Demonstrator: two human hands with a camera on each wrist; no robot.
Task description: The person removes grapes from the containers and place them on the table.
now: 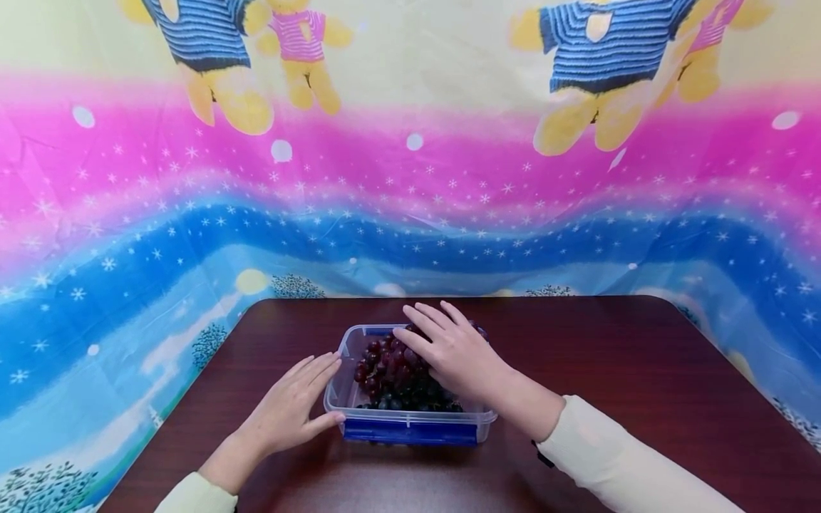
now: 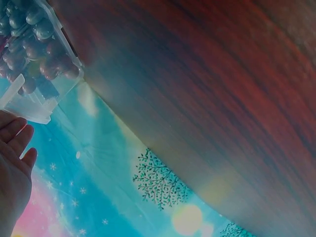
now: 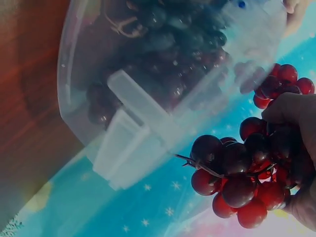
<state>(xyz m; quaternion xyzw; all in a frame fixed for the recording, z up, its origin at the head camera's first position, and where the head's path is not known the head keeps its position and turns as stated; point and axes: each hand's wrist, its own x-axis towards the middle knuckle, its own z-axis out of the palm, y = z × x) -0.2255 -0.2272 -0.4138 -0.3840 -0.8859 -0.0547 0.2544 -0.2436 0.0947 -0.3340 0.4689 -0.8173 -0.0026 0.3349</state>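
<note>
A clear plastic container (image 1: pixel 335 388) with a blue clasp on its near side stands on the table. Dark grapes (image 1: pixel 410 400) lie inside it. My right hand (image 1: pixel 458 353) is over the container's right part and grips a bunch of red grapes (image 3: pixel 239 173), which the right wrist view shows between thumb and fingers above the rim. My left hand (image 1: pixel 290 405), fingers nearly straight, rests against the container's left side, thumb at the near left corner. The right palm and part of the bunch are hidden in the head view.
The brown wooden table (image 1: pixel 596 370) extends around the container, with its back edge a short way behind it. A patterned cloth (image 1: pixel 410 192) with bears and snowflakes hangs behind and beside the table.
</note>
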